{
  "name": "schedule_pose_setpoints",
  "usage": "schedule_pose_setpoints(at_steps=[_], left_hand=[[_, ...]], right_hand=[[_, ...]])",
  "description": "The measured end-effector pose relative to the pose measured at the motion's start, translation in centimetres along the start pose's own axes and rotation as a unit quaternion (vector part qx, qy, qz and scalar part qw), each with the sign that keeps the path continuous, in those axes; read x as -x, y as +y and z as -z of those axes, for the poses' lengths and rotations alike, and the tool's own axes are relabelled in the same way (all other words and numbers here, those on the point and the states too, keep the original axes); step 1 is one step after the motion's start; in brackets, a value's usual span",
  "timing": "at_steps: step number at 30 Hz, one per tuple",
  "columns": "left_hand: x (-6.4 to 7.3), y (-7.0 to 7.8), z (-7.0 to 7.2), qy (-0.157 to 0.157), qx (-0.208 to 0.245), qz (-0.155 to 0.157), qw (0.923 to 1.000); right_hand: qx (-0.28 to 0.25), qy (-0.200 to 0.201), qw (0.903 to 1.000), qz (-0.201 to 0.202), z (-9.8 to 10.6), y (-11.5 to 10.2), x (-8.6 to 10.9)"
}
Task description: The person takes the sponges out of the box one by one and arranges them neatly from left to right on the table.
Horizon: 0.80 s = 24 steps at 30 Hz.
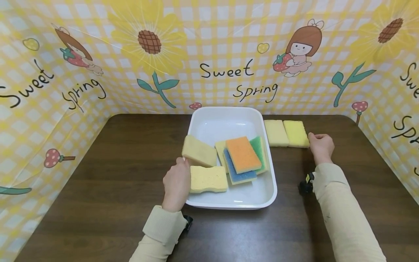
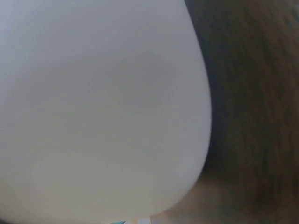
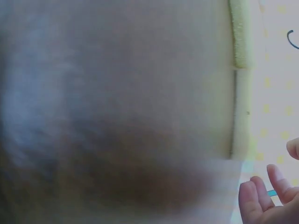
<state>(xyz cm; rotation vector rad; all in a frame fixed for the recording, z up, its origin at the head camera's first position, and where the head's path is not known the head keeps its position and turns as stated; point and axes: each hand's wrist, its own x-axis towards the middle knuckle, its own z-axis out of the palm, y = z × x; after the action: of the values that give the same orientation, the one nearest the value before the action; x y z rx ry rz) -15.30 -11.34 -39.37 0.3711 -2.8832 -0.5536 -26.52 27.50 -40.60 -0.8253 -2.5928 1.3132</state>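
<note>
A white basin (image 1: 239, 199) holds several sponges. My left hand (image 1: 176, 183) grips its left rim, fingertips right at the lower corner of a pale yellow sponge (image 1: 199, 151) that leans over that rim. Beside the hand lies a wavy-edged yellow sponge (image 1: 208, 179). An orange sponge (image 1: 243, 154) tops a pile with a blue sponge (image 1: 238, 176) and a green sponge (image 1: 258, 147). Right of the basin, a pale sponge (image 1: 276, 133) and a brighter yellow sponge (image 1: 296, 134) lie side by side. My right hand (image 1: 322, 147) is at the bright one's outer edge, its fingers (image 3: 251, 198) loosely bent with nothing between them and the thumb.
Everything stands on a dark wooden table (image 1: 98, 189). A yellow checked cloth (image 1: 209, 43) with printed flowers and lettering hangs behind the table and along both sides. The white basin's outer wall (image 2: 117, 93) fills most of the left wrist view.
</note>
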Motion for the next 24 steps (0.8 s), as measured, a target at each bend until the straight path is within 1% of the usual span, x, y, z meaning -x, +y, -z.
schedule_pose_setpoints(at_steps=[6, 12, 18, 21, 24], left_hand=[[0.1, 0.0, 0.0, 0.005, -0.003, -0.005, 1.0000], [0.1, 0.0, -0.1, 0.009, -0.005, -0.008, 0.9999], [0.0, 0.0, -0.1, 0.000, -0.003, -0.001, 1.0000], [0.0, 0.0, -0.1, -0.001, -0.002, 0.000, 1.0000], [-0.1, 0.0, -0.1, -0.003, -0.002, 0.001, 1.0000]], right_hand=[[0.013, -0.016, 0.9996, 0.020, 0.8, -1.2, 0.2], [0.019, -0.043, 0.9978, 0.047, 1.5, -2.9, 0.7], [-0.001, -0.080, 0.9931, 0.087, 1.4, -5.3, 2.5], [0.008, -0.097, 0.9887, 0.115, 1.0, -6.3, 3.7], [0.027, -0.116, 0.9823, 0.144, 0.6, -7.1, 4.8]])
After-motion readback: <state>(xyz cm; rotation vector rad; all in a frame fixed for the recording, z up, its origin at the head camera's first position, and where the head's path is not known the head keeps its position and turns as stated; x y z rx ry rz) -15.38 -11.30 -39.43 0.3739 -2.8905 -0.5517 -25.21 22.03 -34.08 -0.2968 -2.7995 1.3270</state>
